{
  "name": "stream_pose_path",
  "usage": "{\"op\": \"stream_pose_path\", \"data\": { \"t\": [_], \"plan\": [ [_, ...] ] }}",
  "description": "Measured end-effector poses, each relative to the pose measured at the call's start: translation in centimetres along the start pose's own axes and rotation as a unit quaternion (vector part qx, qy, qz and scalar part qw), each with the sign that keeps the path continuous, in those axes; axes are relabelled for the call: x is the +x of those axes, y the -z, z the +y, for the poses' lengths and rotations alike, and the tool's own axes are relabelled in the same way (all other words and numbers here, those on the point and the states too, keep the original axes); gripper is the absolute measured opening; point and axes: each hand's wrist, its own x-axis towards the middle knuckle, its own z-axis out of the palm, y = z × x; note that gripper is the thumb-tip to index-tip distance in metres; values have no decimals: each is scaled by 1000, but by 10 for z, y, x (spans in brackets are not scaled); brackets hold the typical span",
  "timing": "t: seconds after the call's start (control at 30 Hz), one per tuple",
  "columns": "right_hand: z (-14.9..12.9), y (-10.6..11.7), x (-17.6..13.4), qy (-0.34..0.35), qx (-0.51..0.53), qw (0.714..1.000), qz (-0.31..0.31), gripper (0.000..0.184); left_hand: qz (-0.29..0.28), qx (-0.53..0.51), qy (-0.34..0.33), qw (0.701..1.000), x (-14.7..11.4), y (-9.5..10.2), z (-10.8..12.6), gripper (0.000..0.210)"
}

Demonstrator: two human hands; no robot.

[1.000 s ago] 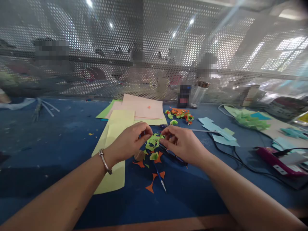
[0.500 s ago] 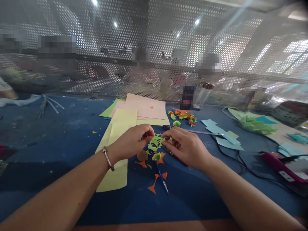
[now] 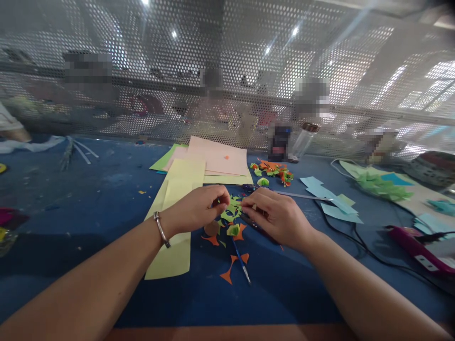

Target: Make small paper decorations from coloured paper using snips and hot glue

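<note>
Leftward, long pale-yellow paper sheet (image 3: pixel 168 258): from my remote seat I see it running away from the person, partly under the wrist.
Left hand (image 3: pixel 199 208): thumb and fingers curled close together; I can't tell whether they grip anything.
Lime-green cut-paper scraps (image 3: pixel 232 208): a loose heap between both sets of fingertips, neither hand plainly nearer; I read no single long axis.
Slim blue pen with silvery tip (image 3: pixel 241 263): points from the heap toward the near edge, slightly rightward.
Right hand (image 3: pixel 279 215): fingers bent toward the heap, grip unclear to me.
Clear cylindrical bottle with brown lid (image 3: pixel 304 142): behind; I can't make out contents.
</note>
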Motion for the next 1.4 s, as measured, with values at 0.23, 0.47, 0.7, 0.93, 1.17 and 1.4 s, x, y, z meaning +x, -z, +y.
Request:
{"op": "stream_pose_path", "data": {
  "t": [0.23,0.47,0.7,0.93,1.17,1.4],
  "plan": [
    [-2,4,1,-23,-20,999,-11,16,20,-10,-3,1000,1,-2,-1,10],
    [-3,5,2,-33,-27,997,62,14,62,-167,142,974,3,2,-5,14],
    [-7,2,1,-30,-45,994,100,13,-38,-398,209,893,-2,-5,19,22],
    [-8,-3,2,-3,-34,998,60,16,51,-438,204,874,1,-17,27,23],
    [-6,-5,1,-9,-17,999,38,18,59,-382,191,902,0,-16,22,22],
    [-3,-8,2,-30,-8,999,-1,14,-28,-326,186,927,-2,-21,21,21]
  ]
}}
